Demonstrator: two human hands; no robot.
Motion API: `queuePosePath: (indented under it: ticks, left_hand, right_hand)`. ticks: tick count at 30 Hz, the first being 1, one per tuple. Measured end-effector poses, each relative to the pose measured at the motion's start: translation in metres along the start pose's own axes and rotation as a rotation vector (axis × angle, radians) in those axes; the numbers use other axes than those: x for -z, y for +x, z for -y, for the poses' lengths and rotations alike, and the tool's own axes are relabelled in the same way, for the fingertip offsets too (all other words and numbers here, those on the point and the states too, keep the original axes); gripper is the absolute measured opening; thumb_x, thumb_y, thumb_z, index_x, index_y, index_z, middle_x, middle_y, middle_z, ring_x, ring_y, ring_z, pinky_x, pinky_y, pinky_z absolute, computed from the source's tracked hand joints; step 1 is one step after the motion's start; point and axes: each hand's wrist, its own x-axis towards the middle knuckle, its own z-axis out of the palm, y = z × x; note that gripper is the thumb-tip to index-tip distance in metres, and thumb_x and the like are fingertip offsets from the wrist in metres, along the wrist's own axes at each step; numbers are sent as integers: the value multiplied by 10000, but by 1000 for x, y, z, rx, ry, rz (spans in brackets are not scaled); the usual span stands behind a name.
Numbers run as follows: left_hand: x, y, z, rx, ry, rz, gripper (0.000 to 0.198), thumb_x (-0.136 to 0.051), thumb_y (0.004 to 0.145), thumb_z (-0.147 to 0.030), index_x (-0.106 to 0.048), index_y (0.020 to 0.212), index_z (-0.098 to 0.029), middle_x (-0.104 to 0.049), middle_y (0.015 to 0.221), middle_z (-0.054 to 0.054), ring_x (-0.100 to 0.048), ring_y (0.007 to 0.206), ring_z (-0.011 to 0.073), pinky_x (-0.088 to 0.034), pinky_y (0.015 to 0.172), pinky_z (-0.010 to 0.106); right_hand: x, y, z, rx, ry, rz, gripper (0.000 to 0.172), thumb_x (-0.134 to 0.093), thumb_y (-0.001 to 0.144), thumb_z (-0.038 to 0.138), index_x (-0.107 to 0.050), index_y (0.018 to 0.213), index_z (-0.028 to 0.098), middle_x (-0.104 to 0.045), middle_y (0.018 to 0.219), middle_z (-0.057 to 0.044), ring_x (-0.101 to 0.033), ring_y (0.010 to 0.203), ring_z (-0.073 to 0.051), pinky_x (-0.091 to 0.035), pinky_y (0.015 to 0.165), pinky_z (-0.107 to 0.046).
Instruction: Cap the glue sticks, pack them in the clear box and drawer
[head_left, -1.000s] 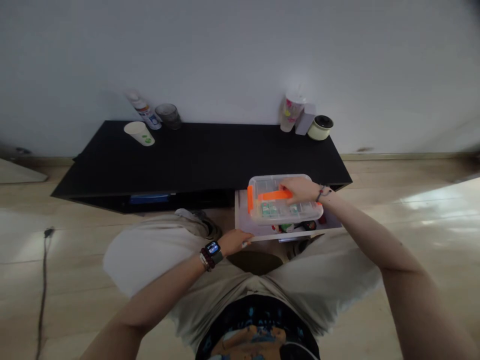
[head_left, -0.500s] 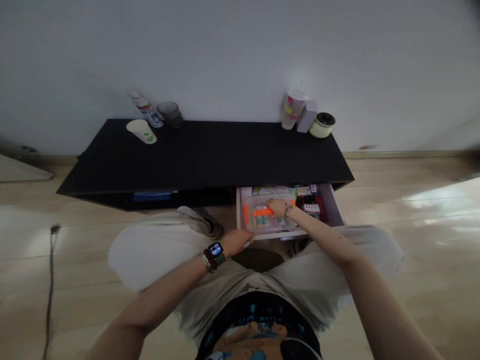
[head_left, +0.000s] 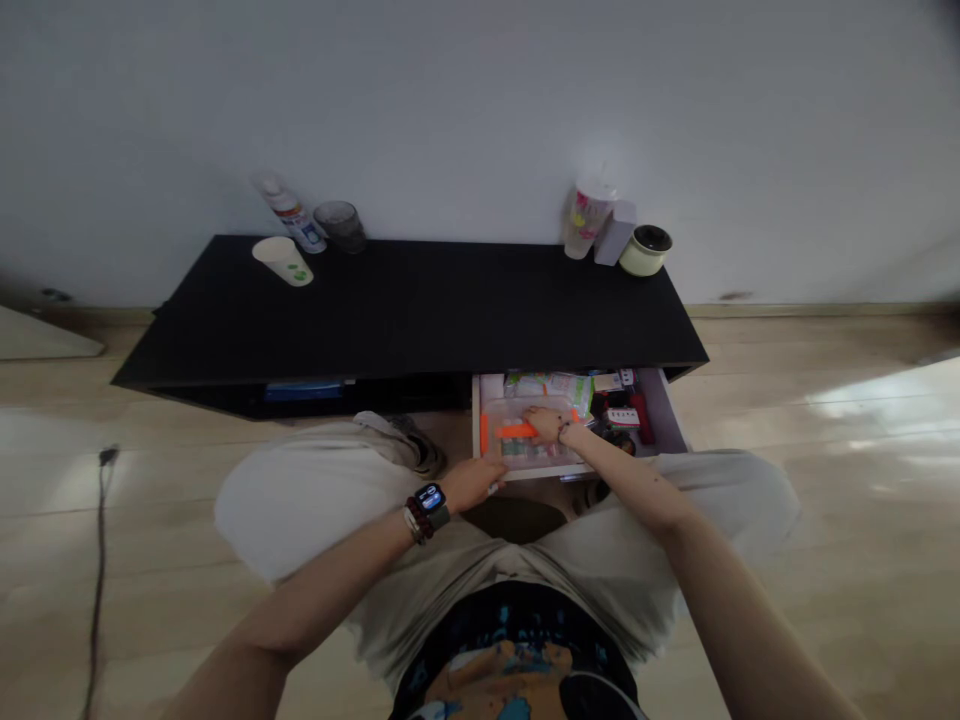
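Observation:
A drawer (head_left: 676, 425) is pulled out from the right half of a black cabinet. Inside it, at the left, sits a clear plastic storage box (head_left: 559, 460) with orange latches and an orange handle; small packets show dimly through its lid. My right hand (head_left: 544, 423) is closed on the box's handle, though the fingertips are partly hidden. My left hand (head_left: 477, 482) grips the drawer's front left corner, fingers over the rim. Behind and right of the box lie a green-and-white packet (head_left: 570, 388), a small white box (head_left: 622, 418) and a red item (head_left: 642, 420).
On the black cabinet top (head_left: 450, 310) stand a paper cup (head_left: 285, 262), a spray can (head_left: 294, 215), a dark glass (head_left: 341, 228), a lidded tumbler (head_left: 585, 220), a pale box (head_left: 616, 235) and a cream pot (head_left: 646, 252). A cable (head_left: 100, 580) lies on the floor at left.
My right hand has shifted the storage box a little left in the drawer, uncovering more of the packet behind and the items at its right. My left hand stays on the drawer corner.

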Motion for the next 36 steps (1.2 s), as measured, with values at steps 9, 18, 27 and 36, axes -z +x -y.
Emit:
queuePosePath:
  ticks: [9, 18, 27, 36]
  left_hand:
    - [1, 1, 5, -25, -31, 0, 321, -504, 961, -323, -651, 1232, -232, -723, 1151, 113, -692, 1028, 258, -529, 851, 322]
    - [3, 10, 21, -80, -54, -115, 429, -564, 929, -267, -538, 1357, -245, -636, 1339, 118, -607, 1223, 252, -490, 994, 356]
    - [16, 26, 34, -44, 171, -442, 821, -633, 873, -307, -220, 1559, -128, -250, 1626, 203, -165, 1531, 296, -162, 1226, 475]
    - [51, 49, 52, 5, 292, -451, 967, -691, 834, -355, -143, 1572, -55, -161, 1640, 235, -58, 1544, 310, -85, 1235, 495]
  right_hand:
    - [-35, 10, -12, 11, -178, 174, 321, -667, 725, 133, -685, 1044, 167, -713, 1113, -128, -682, 908, -226, -504, 762, -298]
    - [0, 9, -7, 111, -187, 14, 371, -465, 984, 347, -599, 1238, 113, -655, 1210, -174, -594, 1139, -267, -455, 967, -390]
    - [14, -9, -46, 274, -289, -167, 1047, -666, 759, 670, -291, 1563, 115, -283, 1600, -226, -180, 1505, -374, -150, 1198, -544]
    - [-2, -4, -68, 183, -352, -150, 1152, -786, 698, 554, -214, 1585, 94, -207, 1624, -223, -187, 1516, -339, -175, 1216, -502]
